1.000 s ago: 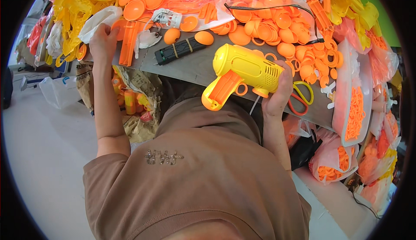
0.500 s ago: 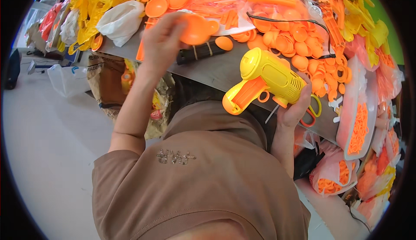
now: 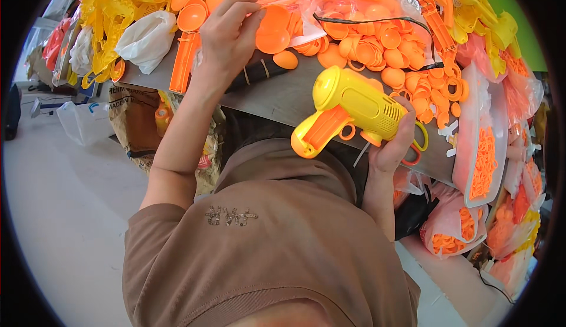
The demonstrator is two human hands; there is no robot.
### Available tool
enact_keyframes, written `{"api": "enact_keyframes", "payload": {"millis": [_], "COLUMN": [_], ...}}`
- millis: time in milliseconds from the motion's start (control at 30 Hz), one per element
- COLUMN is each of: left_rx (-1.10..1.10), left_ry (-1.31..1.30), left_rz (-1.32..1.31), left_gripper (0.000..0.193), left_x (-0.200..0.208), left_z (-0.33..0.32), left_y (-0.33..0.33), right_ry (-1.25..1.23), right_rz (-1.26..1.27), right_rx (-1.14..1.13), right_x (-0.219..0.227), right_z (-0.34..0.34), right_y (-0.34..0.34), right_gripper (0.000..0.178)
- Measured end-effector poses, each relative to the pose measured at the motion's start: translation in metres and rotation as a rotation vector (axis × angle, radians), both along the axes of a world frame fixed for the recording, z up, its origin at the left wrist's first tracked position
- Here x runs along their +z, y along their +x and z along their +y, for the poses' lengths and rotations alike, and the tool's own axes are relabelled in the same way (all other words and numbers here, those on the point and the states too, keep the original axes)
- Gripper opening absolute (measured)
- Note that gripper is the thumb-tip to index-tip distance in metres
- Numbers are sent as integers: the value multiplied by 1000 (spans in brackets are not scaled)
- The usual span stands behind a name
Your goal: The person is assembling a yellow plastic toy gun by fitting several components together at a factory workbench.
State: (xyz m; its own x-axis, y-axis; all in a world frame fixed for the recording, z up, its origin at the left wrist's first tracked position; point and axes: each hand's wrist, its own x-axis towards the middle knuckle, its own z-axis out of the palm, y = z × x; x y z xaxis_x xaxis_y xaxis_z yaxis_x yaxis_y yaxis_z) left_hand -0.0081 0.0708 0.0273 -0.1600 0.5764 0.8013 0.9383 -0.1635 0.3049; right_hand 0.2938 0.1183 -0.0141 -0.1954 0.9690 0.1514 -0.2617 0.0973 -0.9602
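My right hand (image 3: 394,141) grips a yellow toy gun (image 3: 362,104) at its vented rear end. The gun tilts over the table's front edge, with an orange lining in its handle and an orange ring-shaped trigger below. Scissor handles (image 3: 421,141) in yellow and red show behind that hand; whether it also touches them, I cannot tell. A thin metal tip (image 3: 361,155) sticks out below the gun. Farther left, my left hand (image 3: 230,38) reaches over the table, fingers loosely bent and thumb apart. Orange round cups (image 3: 273,31) lie right beside its thumb, and I see nothing held.
Yellow plastic parts (image 3: 127,8) heap at the far left beside a white bag (image 3: 147,41). An orange trough-shaped part (image 3: 186,61) and a dark banded bundle (image 3: 259,73) flank my left forearm. Orange caps (image 3: 377,47) pile behind the gun; a translucent bin (image 3: 483,168) stands right.
The orange cup that was at my left fingers is out of them, and cups now lie beside the thumb. My left hand has moved slightly farther away. The right hand still holds the toy gun.
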Motion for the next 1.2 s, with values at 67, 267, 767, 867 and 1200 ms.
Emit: {"api": "enact_keyframes", "payload": {"millis": [67,267,767,867,1200], "left_rx": [-32,-392,-803,-923,-1019], "left_ry": [-1,-64,-291,-504,-1076], "left_rz": [-238,-883,-954,-1362,-2162], "left_gripper": [10,16,51,67,72], "left_x": [12,-4,2,16,35], "left_z": [-14,-36,-68,-80,-83], "left_y": [31,92,102,103,113], "right_ry": [9,153,387,439,935], "right_rz": [26,-23,-236,-247,-299], "right_rx": [-39,-112,-18,78,635], "right_x": [11,33,40,34,80], "right_z": [-2,-15,-43,-55,-41], "right_y": [-8,-28,-10,-1,26], "right_gripper": [42,39,48,52,48]}}
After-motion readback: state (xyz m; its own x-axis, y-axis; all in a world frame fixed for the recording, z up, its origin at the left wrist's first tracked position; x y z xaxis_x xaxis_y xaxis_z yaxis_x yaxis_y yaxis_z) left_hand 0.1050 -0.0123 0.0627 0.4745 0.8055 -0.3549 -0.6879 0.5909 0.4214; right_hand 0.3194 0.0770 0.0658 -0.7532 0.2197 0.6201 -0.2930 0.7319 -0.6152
